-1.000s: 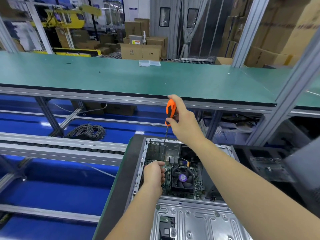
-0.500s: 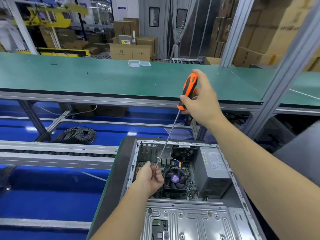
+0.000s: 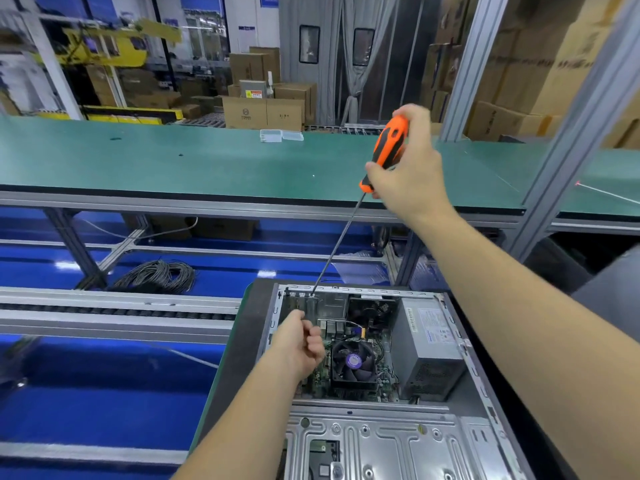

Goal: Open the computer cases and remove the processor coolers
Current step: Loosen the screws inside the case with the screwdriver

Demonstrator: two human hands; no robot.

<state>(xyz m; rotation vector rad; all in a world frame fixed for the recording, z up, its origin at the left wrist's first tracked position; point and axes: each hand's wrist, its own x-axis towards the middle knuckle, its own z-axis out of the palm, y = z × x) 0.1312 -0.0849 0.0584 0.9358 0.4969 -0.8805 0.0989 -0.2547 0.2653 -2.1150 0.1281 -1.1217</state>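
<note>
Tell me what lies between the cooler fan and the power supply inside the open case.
In the head view, only a narrow strip of green motherboard with small components separates the cooler fan from the grey power supply.

The computer case (image 3: 460,358) lies on its side with the side panel off, its grey metal frame open upward and the motherboard exposed. The processor cooler (image 3: 354,362), a black square fan with a purple round label at its hub, sits flat on the board near the middle of the case, just left of the grey power supply box (image 3: 427,344).
</note>
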